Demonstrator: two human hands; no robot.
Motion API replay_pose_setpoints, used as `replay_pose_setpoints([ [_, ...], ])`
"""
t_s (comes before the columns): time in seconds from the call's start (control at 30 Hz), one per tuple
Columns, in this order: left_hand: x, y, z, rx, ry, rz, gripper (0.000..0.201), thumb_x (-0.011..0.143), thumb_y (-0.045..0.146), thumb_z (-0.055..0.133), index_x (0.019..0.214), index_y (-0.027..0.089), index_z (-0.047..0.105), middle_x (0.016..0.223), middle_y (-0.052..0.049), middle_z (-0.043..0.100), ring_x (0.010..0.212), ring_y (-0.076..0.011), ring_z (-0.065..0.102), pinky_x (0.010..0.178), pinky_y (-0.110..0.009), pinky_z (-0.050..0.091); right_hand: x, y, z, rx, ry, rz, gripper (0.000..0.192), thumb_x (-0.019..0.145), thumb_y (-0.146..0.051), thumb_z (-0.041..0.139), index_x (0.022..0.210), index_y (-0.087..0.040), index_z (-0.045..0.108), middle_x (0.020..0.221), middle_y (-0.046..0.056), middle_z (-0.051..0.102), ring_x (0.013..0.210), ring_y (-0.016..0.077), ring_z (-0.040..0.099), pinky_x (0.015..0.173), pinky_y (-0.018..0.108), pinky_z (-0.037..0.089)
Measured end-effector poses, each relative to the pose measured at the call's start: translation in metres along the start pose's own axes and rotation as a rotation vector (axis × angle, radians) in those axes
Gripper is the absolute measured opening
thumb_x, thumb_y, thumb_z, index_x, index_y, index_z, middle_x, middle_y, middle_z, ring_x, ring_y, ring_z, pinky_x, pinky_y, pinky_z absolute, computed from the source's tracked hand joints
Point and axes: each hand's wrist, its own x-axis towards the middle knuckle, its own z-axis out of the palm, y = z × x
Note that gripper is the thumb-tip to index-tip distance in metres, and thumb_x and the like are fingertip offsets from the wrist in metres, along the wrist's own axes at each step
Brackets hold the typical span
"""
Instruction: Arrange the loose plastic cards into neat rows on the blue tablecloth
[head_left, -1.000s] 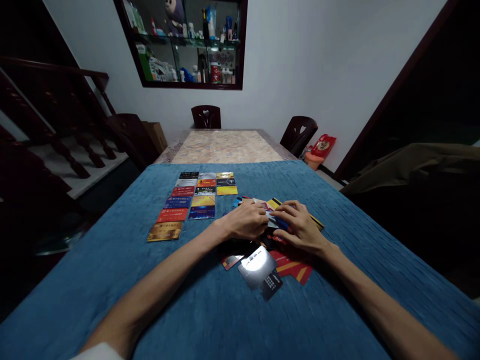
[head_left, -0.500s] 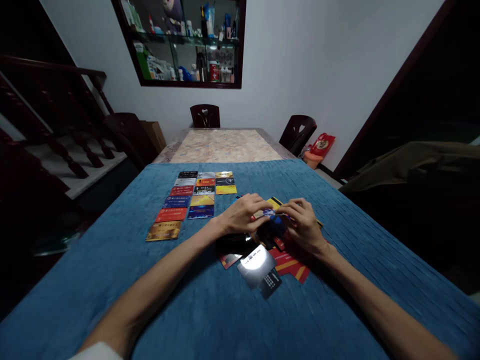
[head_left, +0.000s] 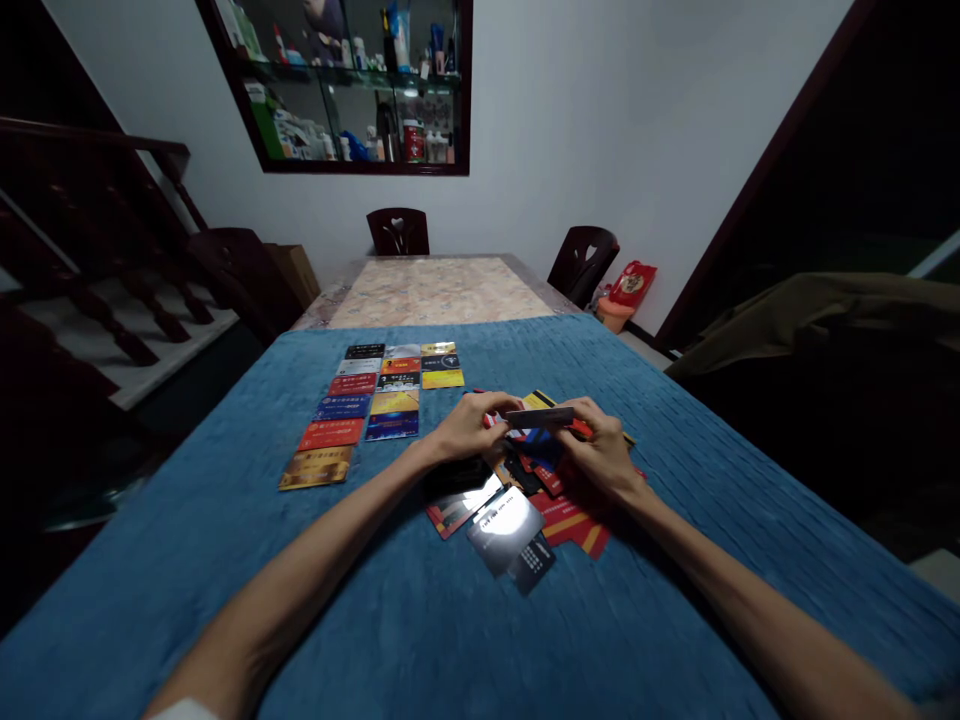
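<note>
Card (head_left: 541,414) held edge-on between both hands, just above loose card pile (head_left: 525,500) on blue table (head_left: 225,560). Left hand (head_left: 469,430) fingers pinch left end, right hand (head_left: 600,455) fingers pinch right end, closed on it; lifted, likely for reading. Sorted cards (head_left: 375,400) lie in 3 neat columns to left, apart from pile.

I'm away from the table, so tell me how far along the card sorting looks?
Laid out: three neat columns of cards on the blue cloth. In hand: left hand and right hand hold one card between them. Left: the loose pile below.
</note>
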Motion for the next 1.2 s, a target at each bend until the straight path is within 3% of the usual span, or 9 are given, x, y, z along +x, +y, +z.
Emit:
replay_pose_setpoints([
  [0.23,0.001,0.003,0.003,0.019,0.005,-0.023,0.022,0.078,0.005,0.055,0.092,0.014,0.07,0.092,-0.002,0.075,0.083,-0.0145,0.068,0.081,-0.025,0.053,-0.002,0.005,0.007,-0.043,-0.007,-0.051,0.007,0.084,-0.023,0.06,0.086,-0.022,0.065,0.084,0.004,0.067,0.078,0.0214,0.064,0.07,0.034,0.051],
  [0.43,0.001,0.0,0.001,0.057,0.042,-0.061,0.021,0.081,0.008,0.056,0.092,0.015,0.072,0.089,-0.002,0.076,0.084,-0.0156,0.069,0.083,-0.027,0.054,-0.002,0.002,0.004,-0.16,0.004,-0.147,0.029,0.087,-0.024,0.058,0.116,-0.023,0.061,0.102,0.008,0.069,0.092,0.0264,0.062,0.081,0.04,0.05],
  [0.67,0.0,-0.006,0.001,0.119,0.074,-0.057,0.023,0.081,0.008,0.058,0.098,0.015,0.072,0.092,-0.004,0.076,0.082,-0.0157,0.068,0.079,-0.028,0.054,-0.003,-0.003,0.002,-0.367,-0.05,-0.282,0.043,0.09,-0.025,0.056,0.133,-0.023,0.052,0.112,0.011,0.066,0.101,0.0303,0.056,0.083,0.043,0.043],
  [1.2,0.0,-0.007,0.001,0.13,0.061,-0.067,0.021,0.083,0.009,0.058,0.101,0.014,0.067,0.093,-0.004,0.074,0.084,-0.0163,0.067,0.079,-0.029,0.053,-0.004,-0.006,0.004,-0.541,0.046,-0.385,0.045,0.092,-0.024,0.054,0.136,-0.027,0.052,0.114,0.013,0.058,0.104,0.031,0.051,0.088,0.047,0.043],
])
